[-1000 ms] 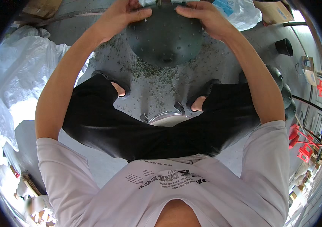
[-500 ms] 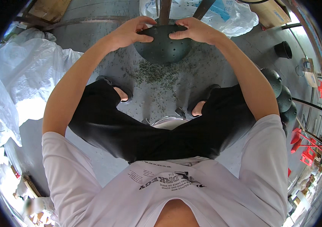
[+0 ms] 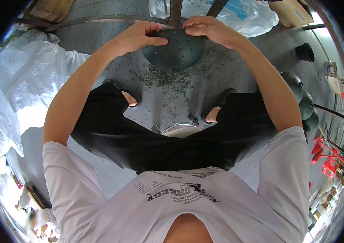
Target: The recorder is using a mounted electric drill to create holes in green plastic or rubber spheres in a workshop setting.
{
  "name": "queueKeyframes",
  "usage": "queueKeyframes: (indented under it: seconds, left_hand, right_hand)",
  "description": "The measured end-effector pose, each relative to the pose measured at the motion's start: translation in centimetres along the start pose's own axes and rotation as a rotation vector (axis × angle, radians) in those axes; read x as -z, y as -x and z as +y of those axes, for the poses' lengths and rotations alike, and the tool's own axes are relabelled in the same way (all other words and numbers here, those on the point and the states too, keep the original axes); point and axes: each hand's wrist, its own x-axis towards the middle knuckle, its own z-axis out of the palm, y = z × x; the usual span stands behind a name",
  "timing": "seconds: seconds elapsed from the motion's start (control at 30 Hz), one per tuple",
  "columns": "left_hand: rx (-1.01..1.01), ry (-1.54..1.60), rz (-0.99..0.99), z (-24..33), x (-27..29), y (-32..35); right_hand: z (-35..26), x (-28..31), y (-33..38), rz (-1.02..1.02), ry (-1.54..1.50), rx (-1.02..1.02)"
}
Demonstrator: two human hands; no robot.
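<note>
Seen from above, a person's two bare hands meet at twelve o'clock on a dark green, dotted half-dome [image 3: 174,56], just in front of a metal post [image 3: 176,14]. The left hand [image 3: 139,39] clamps its upper rim at eleven o'clock, thumb across the face; the right hand [image 3: 212,30] bunches its fingertips at the rim towards one o'clock, and whether they grip cannot be told. Green crumbs [image 3: 164,79] litter the floor [image 3: 151,109] below. Similar domes [image 3: 304,104] cluster between two and three o'clock. If the right fingertips merely rest there, the half-dome could twist out of the left pinch; loose crumbs underfoot could make a shoe [image 3: 113,84] slide
</note>
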Motion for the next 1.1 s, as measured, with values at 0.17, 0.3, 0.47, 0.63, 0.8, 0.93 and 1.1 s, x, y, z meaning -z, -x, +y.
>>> queueKeyframes:
  seconds: [0.17, 0.3, 0.47, 0.63, 0.8, 0.93, 1.1]
  left_hand:
    - [0.014, -0.21, 0.013, -1.1, 0.9, 0.2]
    - [-0.003, -0.161, 0.017, -1.6, 1.0, 0.9]
    - [0.011, -0.047, -0.004, -2.1, 1.8, 2.7]
    - [0.0, 0.152, -0.003, -1.9, 1.9, 2.9]
    - [0.059, -0.088, -0.006, -3.5, 2.3, 3.3]
    - [0.038, -0.24, 0.021, -1.8, 2.2, 2.7]
    - [-0.098, -0.146, 0.049, -0.9, 0.4, 1.4]
  right_hand:
    - [5.3, 4.8, -0.8, -0.019, 0.457, -0.054]
    - [9.2, 3.9, 0.8, -0.037, 0.828, -0.368]
    - [4.5, 1.1, 0.9, -0.017, 0.335, -0.072]
    - [3.6, 2.0, 0.9, -0.167, 0.131, -0.043]
    - [2.1, 2.6, 1.1, -0.212, -0.053, -0.003]
    - [1.8, 2.6, 1.0, -0.21, -0.143, 0.062]
    - [1.3, 1.0, 0.3, -0.16, -0.204, 0.065]
